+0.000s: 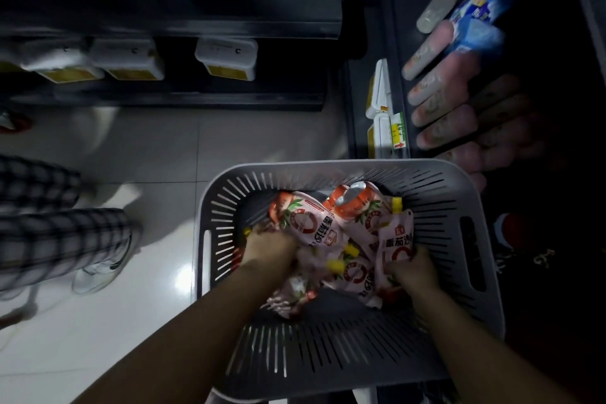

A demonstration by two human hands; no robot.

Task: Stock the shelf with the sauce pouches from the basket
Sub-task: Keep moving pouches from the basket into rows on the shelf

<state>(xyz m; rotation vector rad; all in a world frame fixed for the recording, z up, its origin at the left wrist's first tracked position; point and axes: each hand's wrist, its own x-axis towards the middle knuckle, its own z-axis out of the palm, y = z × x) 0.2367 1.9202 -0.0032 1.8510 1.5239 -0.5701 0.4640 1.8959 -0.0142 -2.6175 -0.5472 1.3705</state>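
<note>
A grey slotted plastic basket (472, 187) sits below me and holds several pink-and-red sauce pouches (314, 223) with yellow caps. Both my hands are down inside it. My left hand (269, 248) grips pouches at the left of the pile, its fingers buried among them. My right hand (411, 267) grips a pouch (395, 239) at the right side of the pile. A dark shelf (398, 52) to the upper right carries a row of pink pouches (442, 98) standing side by side.
White tubs with yellow labels (226, 57) line a low dark shelf at the back left. A blue packet (482, 16) stands at the far end of the right shelf. A person in checked trousers and white shoes (101, 269) stands on the shiny tiled floor at left.
</note>
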